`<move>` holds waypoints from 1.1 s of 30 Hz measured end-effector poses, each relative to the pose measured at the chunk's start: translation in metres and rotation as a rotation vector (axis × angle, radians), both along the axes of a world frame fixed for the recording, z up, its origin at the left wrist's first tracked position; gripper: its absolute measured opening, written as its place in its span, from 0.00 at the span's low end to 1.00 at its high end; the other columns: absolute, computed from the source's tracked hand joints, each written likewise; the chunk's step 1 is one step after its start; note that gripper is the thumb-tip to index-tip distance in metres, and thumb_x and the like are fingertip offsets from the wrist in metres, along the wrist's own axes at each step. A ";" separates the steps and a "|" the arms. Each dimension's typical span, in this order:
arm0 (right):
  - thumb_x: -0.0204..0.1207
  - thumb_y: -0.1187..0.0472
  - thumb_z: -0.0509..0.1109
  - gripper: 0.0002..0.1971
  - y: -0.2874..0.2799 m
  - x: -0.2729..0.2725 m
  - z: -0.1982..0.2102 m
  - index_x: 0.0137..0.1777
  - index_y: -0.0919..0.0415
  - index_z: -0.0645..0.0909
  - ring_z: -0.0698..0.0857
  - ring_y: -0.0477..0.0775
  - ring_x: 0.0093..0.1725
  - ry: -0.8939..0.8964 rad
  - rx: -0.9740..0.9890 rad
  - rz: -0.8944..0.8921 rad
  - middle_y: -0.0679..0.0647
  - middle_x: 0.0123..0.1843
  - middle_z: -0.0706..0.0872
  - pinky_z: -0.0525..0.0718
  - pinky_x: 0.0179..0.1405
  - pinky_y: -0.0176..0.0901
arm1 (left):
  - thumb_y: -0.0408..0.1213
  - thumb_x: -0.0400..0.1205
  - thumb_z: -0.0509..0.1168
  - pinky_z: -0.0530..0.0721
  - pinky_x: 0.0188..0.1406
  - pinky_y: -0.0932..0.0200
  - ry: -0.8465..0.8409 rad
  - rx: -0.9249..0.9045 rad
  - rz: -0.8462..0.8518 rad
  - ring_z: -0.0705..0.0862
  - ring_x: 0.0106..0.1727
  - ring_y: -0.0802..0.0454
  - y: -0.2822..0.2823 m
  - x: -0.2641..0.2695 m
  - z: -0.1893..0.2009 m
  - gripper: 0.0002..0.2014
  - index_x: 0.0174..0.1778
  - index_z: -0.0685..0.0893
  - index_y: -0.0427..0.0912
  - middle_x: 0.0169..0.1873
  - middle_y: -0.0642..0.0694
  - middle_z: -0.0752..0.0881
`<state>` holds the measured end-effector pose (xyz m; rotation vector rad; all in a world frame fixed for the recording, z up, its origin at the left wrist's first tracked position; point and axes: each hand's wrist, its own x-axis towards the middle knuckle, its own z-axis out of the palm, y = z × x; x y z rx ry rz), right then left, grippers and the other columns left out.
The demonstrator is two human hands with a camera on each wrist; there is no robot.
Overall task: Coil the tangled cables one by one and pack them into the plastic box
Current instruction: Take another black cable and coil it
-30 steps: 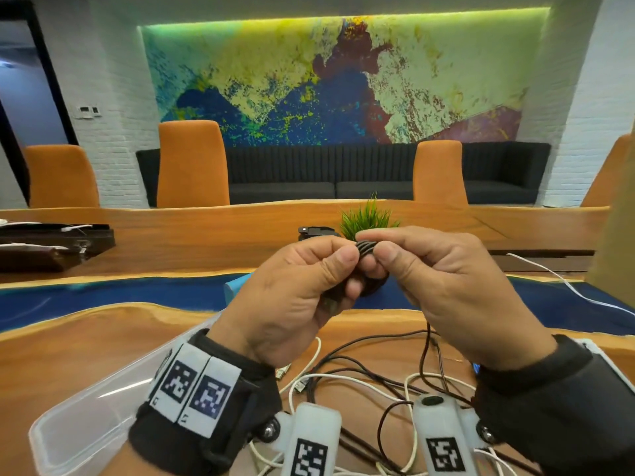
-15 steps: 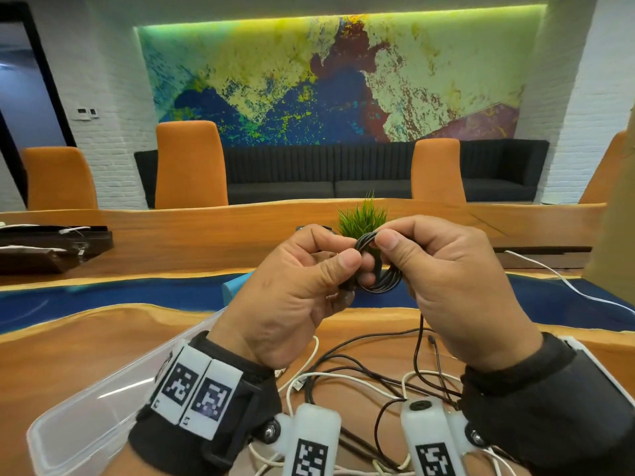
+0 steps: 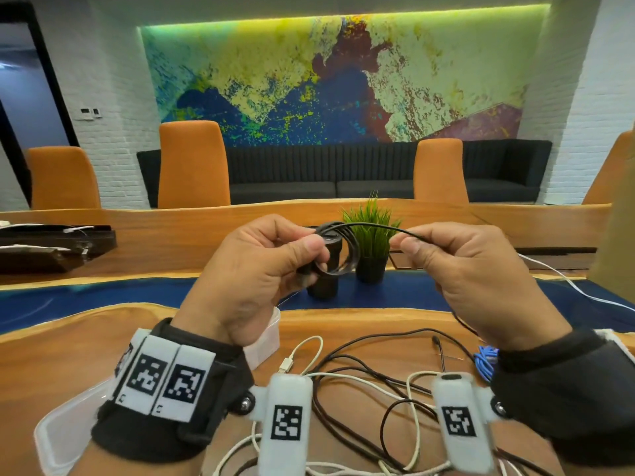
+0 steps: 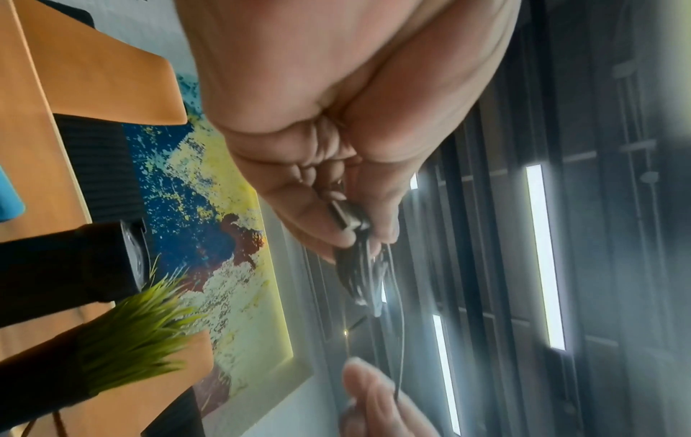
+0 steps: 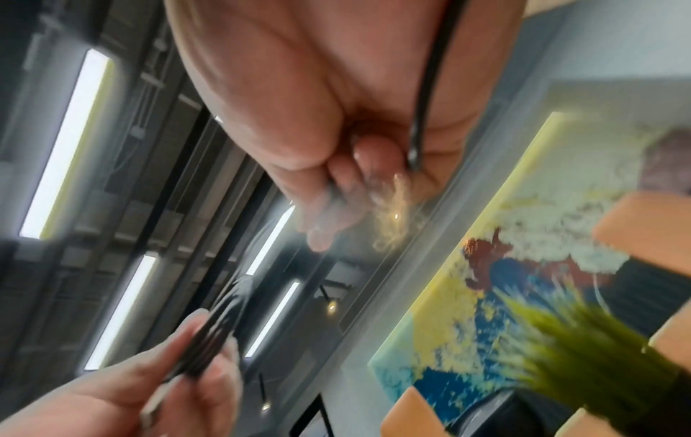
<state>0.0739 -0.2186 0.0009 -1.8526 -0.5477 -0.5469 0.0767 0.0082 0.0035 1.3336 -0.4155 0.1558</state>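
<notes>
My left hand (image 3: 302, 250) pinches a small coil of thin black cable (image 3: 345, 259) between thumb and fingers, raised above the table. The same coil (image 4: 361, 275) hangs below those fingers in the left wrist view, with a metal plug at the grip. My right hand (image 3: 407, 243) pinches the free strand of that black cable (image 3: 372, 227), stretched to the right of the coil. The strand (image 5: 424, 97) runs down across the right palm. A clear plastic box (image 3: 65, 427) lies at the lower left, partly hidden by my left wrist.
A tangle of black and white cables (image 3: 360, 383) lies on the wooden table (image 3: 68, 355) under my wrists, with a blue cable (image 3: 484, 360) at the right. Behind the hands stand a black cylinder (image 3: 324, 286) and a potted grass plant (image 3: 371, 242). A white cable (image 3: 567, 283) trails at the right.
My hands have moved apart. The right hand has drawn the free strand out to the right, away from the coil, which stays pinched in the left hand.
</notes>
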 end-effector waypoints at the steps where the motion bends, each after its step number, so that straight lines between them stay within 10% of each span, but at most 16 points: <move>1: 0.78 0.59 0.70 0.07 -0.005 0.001 0.001 0.48 0.49 0.89 0.81 0.36 0.31 0.010 -0.006 -0.013 0.48 0.34 0.89 0.76 0.29 0.25 | 0.32 0.71 0.71 0.86 0.29 0.65 0.006 -0.024 0.021 0.88 0.36 0.50 0.004 0.002 0.001 0.03 0.39 0.85 0.39 0.34 0.40 0.89; 9: 0.74 0.52 0.65 0.16 -0.016 0.003 0.002 0.54 0.55 0.89 0.75 0.48 0.29 0.204 0.116 0.102 0.50 0.33 0.82 0.75 0.23 0.35 | 0.30 0.82 0.66 0.85 0.30 0.66 0.045 -0.142 0.211 0.86 0.36 0.55 0.009 0.009 -0.003 0.04 0.43 0.84 0.39 0.35 0.44 0.89; 15: 0.81 0.48 0.62 0.16 -0.002 0.004 -0.009 0.47 0.52 0.90 0.82 0.40 0.43 0.031 -0.515 -0.259 0.42 0.41 0.85 0.82 0.42 0.38 | 0.32 0.79 0.67 0.87 0.32 0.64 0.104 -0.127 -0.027 0.86 0.36 0.53 -0.015 0.001 -0.005 0.04 0.47 0.83 0.37 0.36 0.42 0.88; 19: 0.80 0.65 0.69 0.07 0.005 0.001 -0.004 0.47 0.58 0.90 0.84 0.42 0.31 0.283 0.124 -0.006 0.52 0.35 0.89 0.85 0.30 0.32 | 0.33 0.75 0.68 0.87 0.31 0.63 0.117 -0.085 -0.147 0.87 0.36 0.52 -0.022 -0.005 -0.006 0.04 0.43 0.85 0.39 0.35 0.41 0.88; 23: 0.71 0.63 0.70 0.11 0.011 -0.003 0.004 0.50 0.67 0.86 0.86 0.47 0.31 0.454 0.635 0.259 0.56 0.34 0.88 0.87 0.28 0.35 | 0.33 0.73 0.68 0.87 0.31 0.62 0.108 -0.084 -0.203 0.88 0.36 0.50 -0.024 -0.008 -0.005 0.04 0.40 0.88 0.43 0.34 0.41 0.88; 33: 0.63 0.56 0.72 0.17 0.030 -0.009 -0.005 0.51 0.62 0.88 0.83 0.46 0.32 0.514 0.705 0.299 0.55 0.37 0.89 0.82 0.27 0.37 | 0.32 0.75 0.67 0.87 0.32 0.61 0.028 -0.111 -0.223 0.88 0.37 0.50 -0.024 -0.008 -0.007 0.05 0.40 0.89 0.44 0.35 0.41 0.89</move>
